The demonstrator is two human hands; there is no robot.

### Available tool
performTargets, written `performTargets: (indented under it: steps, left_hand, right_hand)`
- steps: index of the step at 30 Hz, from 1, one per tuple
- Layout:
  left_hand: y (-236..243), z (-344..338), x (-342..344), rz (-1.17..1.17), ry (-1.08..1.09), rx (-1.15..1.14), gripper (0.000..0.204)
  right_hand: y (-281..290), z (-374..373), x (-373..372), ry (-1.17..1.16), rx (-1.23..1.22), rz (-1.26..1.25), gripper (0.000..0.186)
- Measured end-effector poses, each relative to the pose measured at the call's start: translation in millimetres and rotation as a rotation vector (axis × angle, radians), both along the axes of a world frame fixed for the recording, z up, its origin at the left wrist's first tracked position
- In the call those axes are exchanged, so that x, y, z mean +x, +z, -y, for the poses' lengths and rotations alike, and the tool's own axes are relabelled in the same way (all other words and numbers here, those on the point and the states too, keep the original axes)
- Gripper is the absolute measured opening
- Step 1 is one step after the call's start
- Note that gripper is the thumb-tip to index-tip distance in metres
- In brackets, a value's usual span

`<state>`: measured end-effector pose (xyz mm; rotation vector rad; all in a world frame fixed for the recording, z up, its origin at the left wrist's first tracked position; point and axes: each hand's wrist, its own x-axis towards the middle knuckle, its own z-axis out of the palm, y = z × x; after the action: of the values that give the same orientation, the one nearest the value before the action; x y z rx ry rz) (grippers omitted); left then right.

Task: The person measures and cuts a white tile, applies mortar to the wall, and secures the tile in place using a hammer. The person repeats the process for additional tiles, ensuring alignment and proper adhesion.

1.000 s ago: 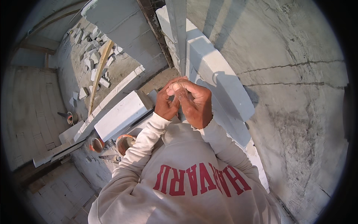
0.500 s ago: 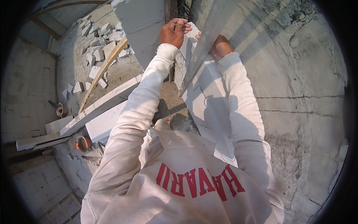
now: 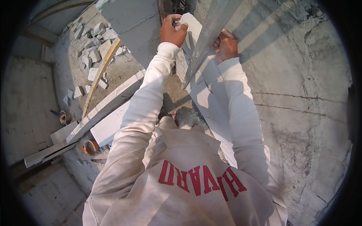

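At the top centre, a pale block piece (image 3: pixel 191 27) stands on the end of a low wall of white blocks (image 3: pixel 211 101). My left hand (image 3: pixel 173 32) is at its left edge, thumb and fingers bent around the corner. A grey upright post (image 3: pixel 209 35) slants in front of the piece and hides its right side. Just right of the post is my right hand (image 3: pixel 227 47), its fingers curled inward toward the post. What those fingers hold, if anything, is hidden.
A rough grey wall (image 3: pixel 294 98) with cracks rises close on the right. Rubble (image 3: pixel 94 45) lies at the far left behind a bent wooden strip (image 3: pixel 102 75). A low row of blocks (image 3: pixel 102 107) and an orange-rimmed bucket (image 3: pixel 89 147) are to the left.
My left hand has opened from a tighter curl and turned onto the block piece's edge. My right hand has come out from behind the post, and more of the piece shows.
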<state>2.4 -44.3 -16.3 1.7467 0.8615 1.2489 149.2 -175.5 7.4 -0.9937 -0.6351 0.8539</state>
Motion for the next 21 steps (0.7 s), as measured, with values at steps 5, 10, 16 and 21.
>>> performTargets:
  steps: [5,10,16,21]
  left_hand:
    - [-12,21,20,-0.308,0.255,0.243,0.072]
    - [-15,34,21,-0.456,0.201,0.069,0.070]
    - [-16,32,19,-0.461,0.210,0.127,0.063]
    - [-14,73,-29,-0.161,0.116,0.166,0.045]
  right_hand:
    - [9,21,-21,-0.182,-0.090,-0.016,0.021]
    - [11,91,-40,-0.324,-0.128,-0.058,0.017]
    - [31,195,-55,-0.247,-0.114,0.072,0.026]
    - [31,218,-112,-0.086,-0.138,0.312,0.028]
